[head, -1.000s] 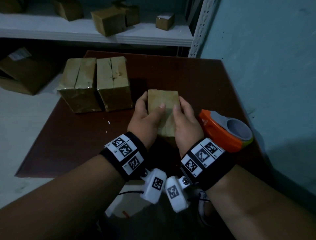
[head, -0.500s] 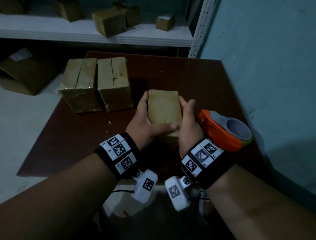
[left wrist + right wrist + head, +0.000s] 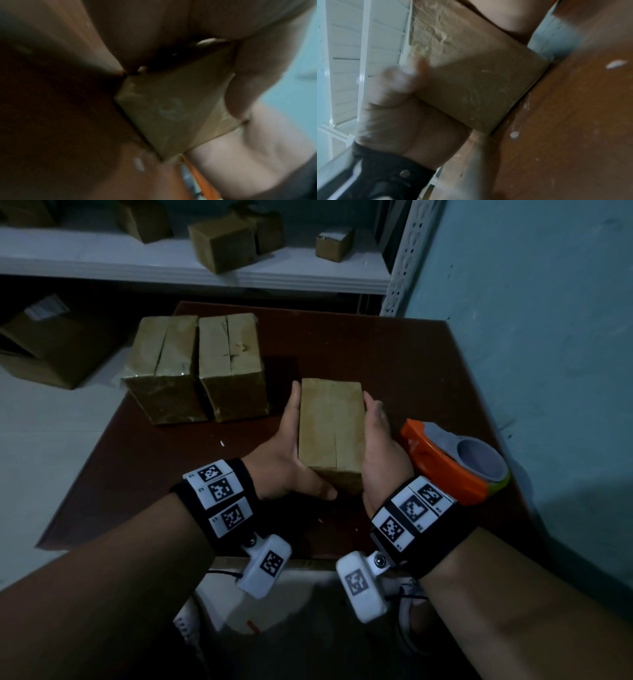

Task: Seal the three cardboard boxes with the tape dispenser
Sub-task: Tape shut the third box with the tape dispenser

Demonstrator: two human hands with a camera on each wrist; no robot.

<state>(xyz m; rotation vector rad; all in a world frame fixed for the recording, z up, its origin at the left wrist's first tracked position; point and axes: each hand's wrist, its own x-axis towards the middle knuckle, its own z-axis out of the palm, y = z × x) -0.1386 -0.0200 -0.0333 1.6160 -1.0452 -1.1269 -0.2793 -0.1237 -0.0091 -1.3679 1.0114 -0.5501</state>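
A small cardboard box (image 3: 330, 426) stands on the dark brown table (image 3: 394, 361), its top flaps down with a seam along the middle. My left hand (image 3: 289, 453) holds its left side, fingers stretched along the wall and the thumb hooked over the near face. On the other side, my right hand (image 3: 380, 446) clasps the right wall; its thumb is hidden in the head view. The wrist views show the box's near face (image 3: 171, 108) (image 3: 479, 88) between both hands. The orange tape dispenser (image 3: 448, 463) lies just right of my right wrist, untouched. Two larger boxes (image 3: 164, 368) (image 3: 233, 364) stand side by side at the back left.
A blue wall (image 3: 531, 337) runs close along the table's right edge. Behind the table a white shelf (image 3: 154, 265) carries several more small boxes. A larger carton (image 3: 51, 347) sits on the floor to the left.
Both thumbs have come off the box's top. My left thumb slid down onto the near face, and both hands now lie along the sides.
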